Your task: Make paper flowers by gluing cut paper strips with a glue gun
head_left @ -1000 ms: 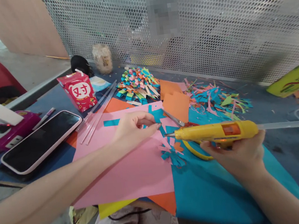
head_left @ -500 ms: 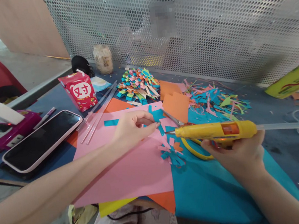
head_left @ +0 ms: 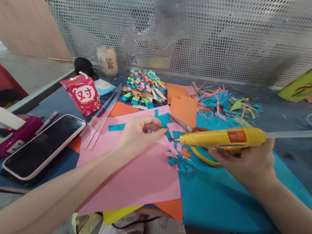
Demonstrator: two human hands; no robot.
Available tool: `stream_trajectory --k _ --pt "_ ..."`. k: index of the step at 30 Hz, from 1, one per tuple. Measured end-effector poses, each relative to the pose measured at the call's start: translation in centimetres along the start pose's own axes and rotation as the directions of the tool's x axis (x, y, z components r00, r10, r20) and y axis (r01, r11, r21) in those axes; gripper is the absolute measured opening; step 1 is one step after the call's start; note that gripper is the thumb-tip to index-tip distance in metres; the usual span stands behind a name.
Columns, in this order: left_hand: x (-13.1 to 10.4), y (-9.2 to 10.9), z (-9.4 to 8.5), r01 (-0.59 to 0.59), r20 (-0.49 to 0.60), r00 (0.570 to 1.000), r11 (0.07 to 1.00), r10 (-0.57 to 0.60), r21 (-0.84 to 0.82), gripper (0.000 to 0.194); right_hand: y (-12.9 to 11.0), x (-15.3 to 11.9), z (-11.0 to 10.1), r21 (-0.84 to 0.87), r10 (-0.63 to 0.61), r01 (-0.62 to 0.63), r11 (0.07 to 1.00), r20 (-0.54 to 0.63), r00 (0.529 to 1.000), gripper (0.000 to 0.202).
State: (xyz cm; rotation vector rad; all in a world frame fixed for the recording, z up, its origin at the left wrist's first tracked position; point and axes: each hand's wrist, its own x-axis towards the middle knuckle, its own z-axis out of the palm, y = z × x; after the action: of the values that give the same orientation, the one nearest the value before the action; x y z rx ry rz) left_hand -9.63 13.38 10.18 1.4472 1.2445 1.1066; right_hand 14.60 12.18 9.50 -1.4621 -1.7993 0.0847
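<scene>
The head camera looks down and forward over the nearby table [head_left: 280,113], towards seemingly metal mesh [head_left: 232,20].

Red carton [head_left: 82,103], upright, towards the table's [head_left: 291,134] far left corner: two large red characters, "又寸", side by side in the white oval [head_left: 85,93] on its front. I read those easily. Smaller print, above the oval and below it, was too fine to make out from where I stood. Yellow-green box [head_left: 302,82], tilted, off to the right near the table's far edge: dark lettering and a reddish curve on its side, too blurred for me to read.
</scene>
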Motion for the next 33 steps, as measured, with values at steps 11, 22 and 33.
stream_trajectory --k 11,22,33 --pt "0.1 -0.6 -0.4 -0.036 0.013 0.999 0.999 0.036 0.027 0.013 1.4 -0.7 0.1 0.024 0.165 -0.165 0.986 0.013 0.986 0.033" --pt "0.0 -0.4 -0.2 -0.013 0.018 1.0 0.999 0.012 0.035 0.012 0.6 -0.3 -0.2 0.014 0.086 -0.087 0.996 0.06 0.994 0.029" --pt "0.2 -0.6 -0.3 -0.025 0.026 0.999 1.0 0.025 0.0 0.014 1.1 -0.6 0.0 -0.035 0.139 -0.138 0.99 0.031 0.99 0.03"
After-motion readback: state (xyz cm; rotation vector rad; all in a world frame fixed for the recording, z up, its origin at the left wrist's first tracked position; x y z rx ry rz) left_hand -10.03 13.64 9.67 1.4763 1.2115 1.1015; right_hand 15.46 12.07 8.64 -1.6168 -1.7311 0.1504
